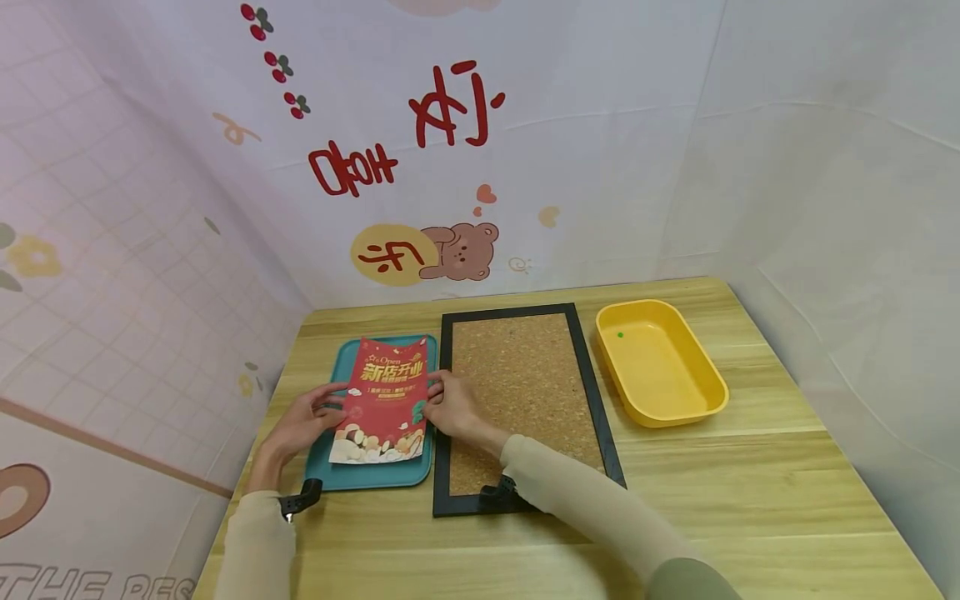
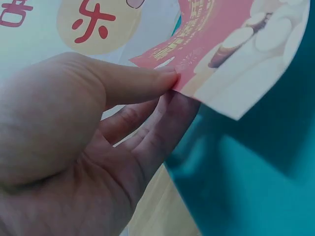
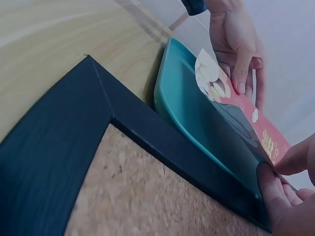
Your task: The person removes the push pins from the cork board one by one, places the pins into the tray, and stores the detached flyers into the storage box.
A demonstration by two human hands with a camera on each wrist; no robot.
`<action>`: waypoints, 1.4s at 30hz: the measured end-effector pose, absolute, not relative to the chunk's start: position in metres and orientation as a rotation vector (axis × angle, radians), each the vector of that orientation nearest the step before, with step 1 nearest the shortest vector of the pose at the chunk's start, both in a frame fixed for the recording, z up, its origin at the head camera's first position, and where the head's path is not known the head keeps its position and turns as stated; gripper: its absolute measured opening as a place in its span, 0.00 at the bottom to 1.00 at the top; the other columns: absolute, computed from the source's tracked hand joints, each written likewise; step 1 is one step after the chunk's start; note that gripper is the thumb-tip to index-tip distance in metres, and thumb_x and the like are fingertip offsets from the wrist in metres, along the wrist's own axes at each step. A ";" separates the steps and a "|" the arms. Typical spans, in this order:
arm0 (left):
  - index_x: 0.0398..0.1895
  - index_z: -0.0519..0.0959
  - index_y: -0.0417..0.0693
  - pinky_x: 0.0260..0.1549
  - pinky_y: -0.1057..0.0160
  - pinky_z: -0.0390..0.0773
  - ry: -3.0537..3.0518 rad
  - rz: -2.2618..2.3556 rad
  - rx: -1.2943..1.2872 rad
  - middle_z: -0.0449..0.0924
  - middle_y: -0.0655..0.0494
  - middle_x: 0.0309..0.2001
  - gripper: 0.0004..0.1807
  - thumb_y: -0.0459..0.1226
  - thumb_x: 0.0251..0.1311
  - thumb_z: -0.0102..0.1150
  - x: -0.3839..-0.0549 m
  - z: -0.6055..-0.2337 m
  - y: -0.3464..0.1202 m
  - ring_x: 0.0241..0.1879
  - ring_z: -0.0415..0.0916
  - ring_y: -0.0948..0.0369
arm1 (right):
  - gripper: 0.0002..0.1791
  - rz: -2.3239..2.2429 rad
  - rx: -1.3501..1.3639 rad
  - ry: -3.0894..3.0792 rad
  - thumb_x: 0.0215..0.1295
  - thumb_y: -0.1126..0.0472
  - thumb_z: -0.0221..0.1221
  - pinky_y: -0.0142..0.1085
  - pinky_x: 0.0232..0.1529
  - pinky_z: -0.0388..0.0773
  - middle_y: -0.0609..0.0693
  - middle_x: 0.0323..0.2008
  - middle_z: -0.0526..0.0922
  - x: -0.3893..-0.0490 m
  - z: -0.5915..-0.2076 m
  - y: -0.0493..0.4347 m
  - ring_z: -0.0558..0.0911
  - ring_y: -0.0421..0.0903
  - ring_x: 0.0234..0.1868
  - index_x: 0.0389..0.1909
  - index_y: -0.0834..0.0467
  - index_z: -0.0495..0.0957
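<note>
A red flyer (image 1: 386, 404) with gold lettering and a pale food picture along its near edge is held over the teal tray (image 1: 375, 477). My left hand (image 1: 303, 423) pinches its left edge, thumb on top and fingers beneath, as the left wrist view shows. On the opposite edge my right hand (image 1: 453, 407) pinches the flyer between thumb and fingers. In the right wrist view the flyer (image 3: 248, 110) bows, its near end raised above the tray floor (image 3: 189, 105).
Right of the tray lies a cork board (image 1: 517, 375) with a black frame (image 1: 600, 417), under my right forearm. A yellow bin (image 1: 663, 371) with a small green dot inside stands farther right. Printed white cloth walls (image 1: 600, 167) border the wooden table (image 1: 787, 500) at the back and sides.
</note>
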State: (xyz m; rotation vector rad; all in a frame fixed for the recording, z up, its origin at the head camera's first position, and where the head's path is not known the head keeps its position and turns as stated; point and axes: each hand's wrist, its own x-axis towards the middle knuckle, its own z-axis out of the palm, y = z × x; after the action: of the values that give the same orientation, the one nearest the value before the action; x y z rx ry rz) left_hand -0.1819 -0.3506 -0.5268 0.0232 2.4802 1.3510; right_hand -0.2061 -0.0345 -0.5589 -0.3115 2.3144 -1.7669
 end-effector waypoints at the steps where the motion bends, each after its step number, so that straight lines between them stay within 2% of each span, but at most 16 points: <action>1: 0.89 0.62 0.39 0.59 0.55 0.94 2.480 1.351 0.020 0.75 0.27 0.75 0.36 0.31 0.84 0.61 -0.182 -0.526 -0.351 0.66 0.85 0.38 | 0.32 -1.771 -0.313 2.308 0.68 0.75 0.66 0.29 0.41 0.86 0.60 0.48 0.86 -0.207 -0.560 -0.036 0.87 0.41 0.41 0.73 0.70 0.76; 11: 0.88 0.61 0.33 0.57 0.51 0.94 2.518 1.309 0.024 0.77 0.25 0.72 0.35 0.29 0.84 0.59 -0.183 -0.528 -0.355 0.64 0.86 0.37 | 0.31 -1.746 -0.283 2.320 0.69 0.74 0.67 0.28 0.37 0.82 0.57 0.46 0.86 -0.208 -0.562 -0.045 0.85 0.39 0.39 0.73 0.70 0.77; 18: 0.88 0.60 0.32 0.57 0.49 0.94 2.523 1.302 0.015 0.77 0.24 0.71 0.35 0.28 0.84 0.58 -0.183 -0.532 -0.360 0.64 0.85 0.36 | 0.31 -1.727 -0.318 2.322 0.70 0.74 0.67 0.28 0.36 0.82 0.60 0.48 0.87 -0.210 -0.561 -0.048 0.86 0.39 0.38 0.74 0.70 0.76; 32: 0.86 0.63 0.31 0.53 0.56 0.95 2.549 1.273 0.008 0.78 0.25 0.68 0.35 0.26 0.82 0.60 -0.182 -0.530 -0.361 0.59 0.86 0.42 | 0.32 -1.656 -0.387 2.343 0.70 0.71 0.68 0.33 0.44 0.88 0.57 0.49 0.87 -0.212 -0.565 -0.049 0.89 0.43 0.43 0.75 0.70 0.76; 37: 0.86 0.63 0.31 0.52 0.58 0.95 2.556 1.260 0.006 0.78 0.26 0.68 0.35 0.27 0.81 0.62 -0.182 -0.530 -0.361 0.58 0.87 0.43 | 0.32 -1.642 -0.397 2.374 0.69 0.68 0.68 0.28 0.41 0.86 0.51 0.46 0.87 -0.217 -0.574 -0.050 0.86 0.37 0.39 0.74 0.69 0.77; 42: 0.85 0.63 0.28 0.51 0.55 0.96 2.564 1.256 0.025 0.78 0.24 0.68 0.36 0.29 0.81 0.64 -0.181 -0.526 -0.362 0.59 0.88 0.41 | 0.32 -1.695 -0.396 2.332 0.70 0.69 0.70 0.30 0.41 0.87 0.57 0.49 0.86 -0.215 -0.568 -0.047 0.86 0.41 0.41 0.74 0.71 0.76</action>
State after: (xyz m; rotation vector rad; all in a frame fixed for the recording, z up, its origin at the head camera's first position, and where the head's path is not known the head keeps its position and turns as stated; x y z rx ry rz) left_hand -0.1811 -0.3623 -0.5257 0.0247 2.5641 1.2556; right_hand -0.2147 -0.0465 -0.5683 -0.3957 2.3318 -1.6947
